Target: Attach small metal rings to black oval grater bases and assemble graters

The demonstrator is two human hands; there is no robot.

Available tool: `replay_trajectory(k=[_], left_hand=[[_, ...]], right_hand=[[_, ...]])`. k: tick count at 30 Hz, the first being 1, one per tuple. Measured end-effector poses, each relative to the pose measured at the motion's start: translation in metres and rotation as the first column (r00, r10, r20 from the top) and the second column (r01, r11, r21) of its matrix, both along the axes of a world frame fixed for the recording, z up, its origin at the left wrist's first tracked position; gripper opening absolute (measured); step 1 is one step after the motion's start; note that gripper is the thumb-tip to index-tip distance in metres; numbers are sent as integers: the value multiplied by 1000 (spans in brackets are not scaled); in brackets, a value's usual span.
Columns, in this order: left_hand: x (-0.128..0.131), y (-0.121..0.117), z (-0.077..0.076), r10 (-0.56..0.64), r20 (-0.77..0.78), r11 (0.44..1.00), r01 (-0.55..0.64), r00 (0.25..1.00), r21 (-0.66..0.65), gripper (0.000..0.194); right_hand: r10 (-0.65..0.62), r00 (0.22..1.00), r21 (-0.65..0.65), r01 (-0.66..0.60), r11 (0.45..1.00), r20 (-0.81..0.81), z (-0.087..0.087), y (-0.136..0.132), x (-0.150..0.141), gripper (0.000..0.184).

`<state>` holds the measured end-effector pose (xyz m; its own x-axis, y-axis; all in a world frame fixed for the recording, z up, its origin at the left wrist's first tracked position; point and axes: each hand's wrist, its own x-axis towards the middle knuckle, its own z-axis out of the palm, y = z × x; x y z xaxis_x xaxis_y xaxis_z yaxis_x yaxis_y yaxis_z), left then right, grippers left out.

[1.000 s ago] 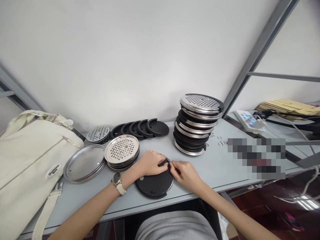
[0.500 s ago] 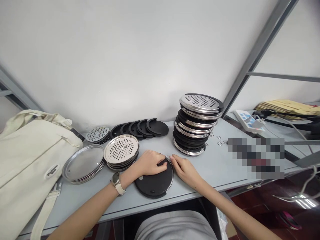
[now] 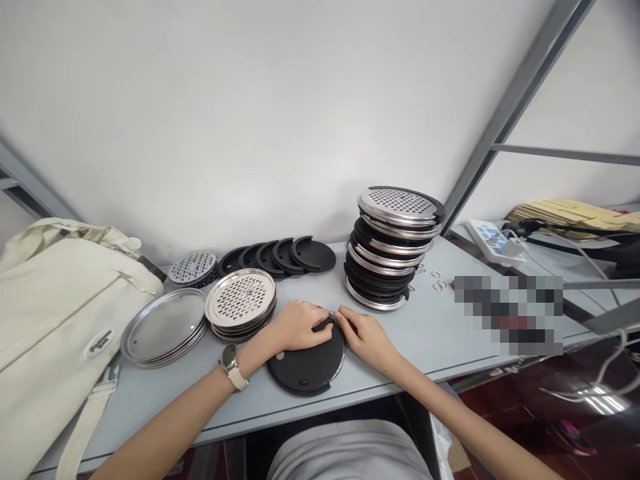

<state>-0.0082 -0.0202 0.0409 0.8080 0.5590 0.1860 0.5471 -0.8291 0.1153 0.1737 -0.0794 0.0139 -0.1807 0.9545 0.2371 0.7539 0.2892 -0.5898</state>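
A black round disc (image 3: 307,367) with a metal rim lies flat near the front edge of the grey table (image 3: 440,333). My left hand (image 3: 299,325), with a watch on its wrist, rests curled on the disc's far edge and presses it down. My right hand (image 3: 364,335) pinches a small metal ring (image 3: 331,314) at the disc's top rim, fingers closed together. The two hands meet at that spot.
A tall stack of black and steel perforated discs (image 3: 395,247) stands behind the hands. Perforated steel plates (image 3: 241,301), plain steel lids (image 3: 163,327) and a row of black discs (image 3: 280,257) lie left. A cream bag (image 3: 55,333) fills the far left. Small rings (image 3: 439,283) and a power strip (image 3: 493,240) are right.
The view drifts slightly. My right hand's fingertips have moved a little up and left along the disc's rim toward my left hand. The disc stays in place.
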Motion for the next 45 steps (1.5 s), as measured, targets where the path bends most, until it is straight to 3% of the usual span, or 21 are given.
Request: replay_trajectory(k=[38,45], left_hand=[[1,1,-2,27,32,999,-27,999,-21,27],[1,1,-3,28,27,999,-27,999,-28,26]], right_hand=[[82,977,12,-86,996,195,0,5,2,32],[134,981,-21,-132,991,143,3,7,6,33]])
